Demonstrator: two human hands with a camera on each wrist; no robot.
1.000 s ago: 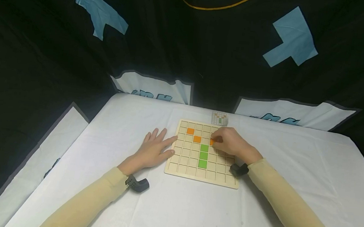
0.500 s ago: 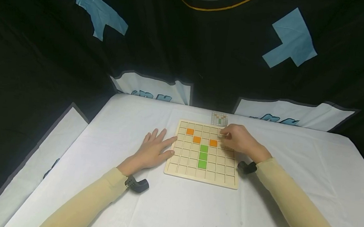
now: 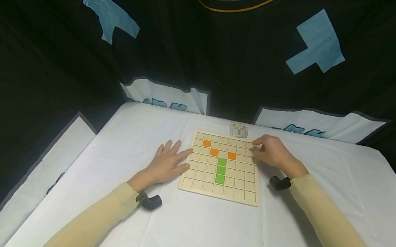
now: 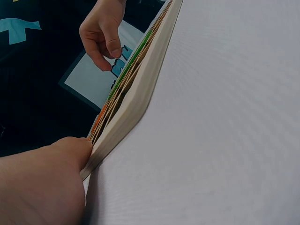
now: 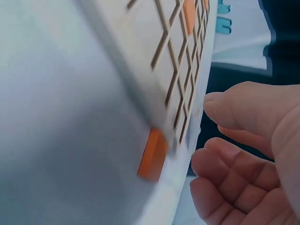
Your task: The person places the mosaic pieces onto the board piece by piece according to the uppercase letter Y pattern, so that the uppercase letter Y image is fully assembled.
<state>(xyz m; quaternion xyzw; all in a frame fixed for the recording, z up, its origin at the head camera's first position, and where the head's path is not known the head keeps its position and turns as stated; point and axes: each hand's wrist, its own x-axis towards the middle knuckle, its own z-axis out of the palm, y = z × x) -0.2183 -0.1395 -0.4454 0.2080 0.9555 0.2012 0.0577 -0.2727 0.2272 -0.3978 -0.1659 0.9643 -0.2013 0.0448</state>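
A pale wooden grid board (image 3: 238,196) lies on the white table. Orange tiles (image 3: 232,156) and a column of green tiles (image 3: 221,170) sit in its cells. My left hand (image 3: 165,165) lies flat with spread fingers, thumb and index touching the board's left edge. Over the board's far right corner hovers my right hand (image 3: 275,152), fingers loosely bent and thumb apart, with nothing between them in the right wrist view. Beside the board's edge, a loose orange tile (image 5: 153,154) stands on the table below that hand; my hand hides it in the head view.
A small pattern card (image 3: 239,130) with a coloured grid lies just behind the board. White cloth (image 3: 203,232) covers the table. A black curtain (image 3: 203,54) hangs at the back, with blue tape (image 3: 319,42) on it.
My right hand has let go of an orange tile in a board cell and moved right to the board's far right corner. The left hand has stayed still.
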